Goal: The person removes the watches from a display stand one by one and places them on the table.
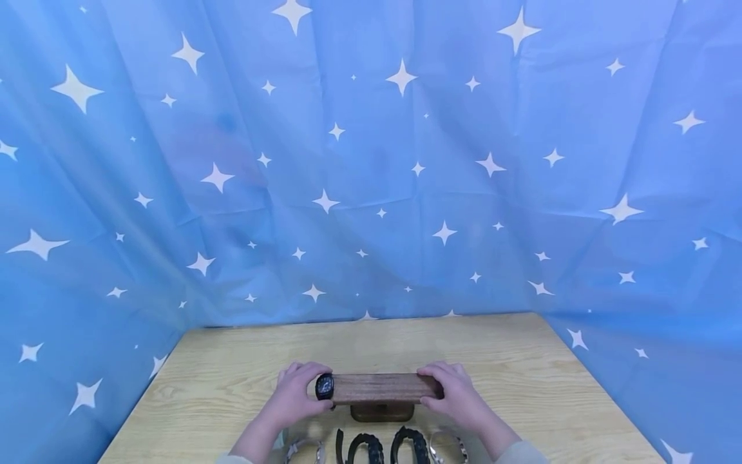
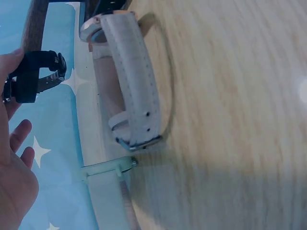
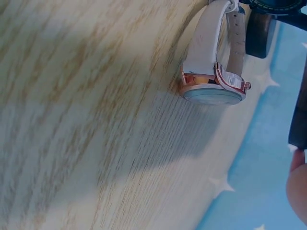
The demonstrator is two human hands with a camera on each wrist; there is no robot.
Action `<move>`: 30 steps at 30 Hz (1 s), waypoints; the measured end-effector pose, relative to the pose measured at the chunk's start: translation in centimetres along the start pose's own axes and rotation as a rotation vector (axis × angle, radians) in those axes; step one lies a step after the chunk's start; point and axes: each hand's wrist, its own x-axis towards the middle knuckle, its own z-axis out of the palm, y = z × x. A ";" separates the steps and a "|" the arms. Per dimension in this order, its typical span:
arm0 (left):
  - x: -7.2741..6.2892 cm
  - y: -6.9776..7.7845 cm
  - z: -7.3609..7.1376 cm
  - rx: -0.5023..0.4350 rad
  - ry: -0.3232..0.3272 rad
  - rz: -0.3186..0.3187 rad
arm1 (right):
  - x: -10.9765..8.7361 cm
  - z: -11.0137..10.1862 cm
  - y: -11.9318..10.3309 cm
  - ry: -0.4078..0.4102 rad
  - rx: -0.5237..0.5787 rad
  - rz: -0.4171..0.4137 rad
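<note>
A dark wooden watch stand (image 1: 377,388) has a horizontal bar over a small rounded base (image 1: 382,413). Around the bar's left end sits a black wristwatch (image 1: 325,386), its square dial towards me. My left hand (image 1: 295,394) pinches this watch, thumb below and fingers above; the left wrist view shows its strap (image 2: 45,60) looped on the bar end. At the opposite end my right hand (image 1: 455,390) grips the bar, thumb on the near side and fingers on the far side. Only a bit of that hand shows in the right wrist view.
Several watches lie in a row before the stand: two black ones (image 1: 373,446), a pale-strapped one (image 2: 132,81), a mint-green one (image 2: 112,167) and a white-strapped, rose-gold one (image 3: 211,96). The wooden table (image 1: 493,348) ends at a blue star-patterned curtain (image 1: 377,161).
</note>
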 end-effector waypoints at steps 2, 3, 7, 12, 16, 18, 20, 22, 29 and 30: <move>-0.1 -0.1 0.1 -0.074 -0.031 -0.052 | 0.0 0.0 0.0 0.003 -0.001 -0.010; -0.1 -0.1 0.1 -0.117 -0.048 -0.078 | 0.0 0.0 0.0 0.004 -0.001 -0.011; -0.3 -0.3 0.5 -0.309 -0.114 -0.158 | 0.0 0.1 0.0 0.006 0.004 0.006; -0.4 -0.4 1.0 -0.494 -0.164 -0.208 | 0.0 0.1 0.2 0.006 -0.004 0.000; -0.3 -0.6 1.3 -0.590 -0.179 -0.218 | 0.0 0.1 0.1 0.013 -0.010 -0.011; -0.3 -0.6 1.4 -0.631 -0.185 -0.222 | 0.0 0.1 0.0 0.019 -0.010 -0.011; -0.3 -0.6 1.4 -0.668 -0.188 -0.229 | -0.1 0.0 -0.1 0.023 -0.006 -0.012; -0.3 -0.6 1.4 -0.689 -0.188 -0.231 | 0.0 0.0 -0.1 0.023 -0.005 -0.008; -0.5 -0.9 1.2 -0.653 -0.153 -0.225 | 0.1 0.0 0.0 -0.010 0.017 0.018; -0.5 -0.9 1.1 -0.641 -0.150 -0.226 | 0.1 -0.1 0.0 -0.014 0.019 0.021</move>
